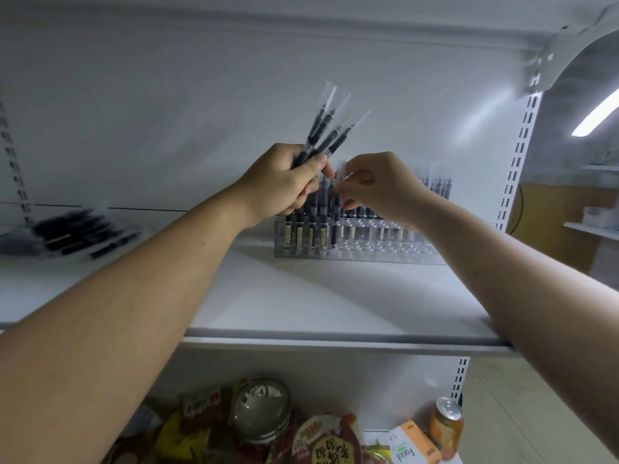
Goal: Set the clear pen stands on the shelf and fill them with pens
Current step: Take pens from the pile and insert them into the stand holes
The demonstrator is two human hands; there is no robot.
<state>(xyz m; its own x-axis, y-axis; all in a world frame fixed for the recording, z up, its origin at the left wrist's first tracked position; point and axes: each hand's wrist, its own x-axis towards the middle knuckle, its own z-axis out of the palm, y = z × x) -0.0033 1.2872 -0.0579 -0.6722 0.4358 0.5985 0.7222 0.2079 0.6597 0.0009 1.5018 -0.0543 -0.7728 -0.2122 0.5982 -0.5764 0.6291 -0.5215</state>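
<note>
Left hand (281, 184): grips black clear-sleeved pens (326, 128), bundled. Right hand (380, 190): pinches 1 sleeved pen (339, 172) above clear acrylic pen stand (355, 244).

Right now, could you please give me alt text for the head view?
The left hand grips a bunch of pens while the right hand pinches one pen at the clear stand on a white shelf. Loose pens lie far left.

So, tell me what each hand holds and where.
Left hand grips a bunch of wrapped black pens by their lower ends; right hand pinches one wrapped pen near its top.
</note>
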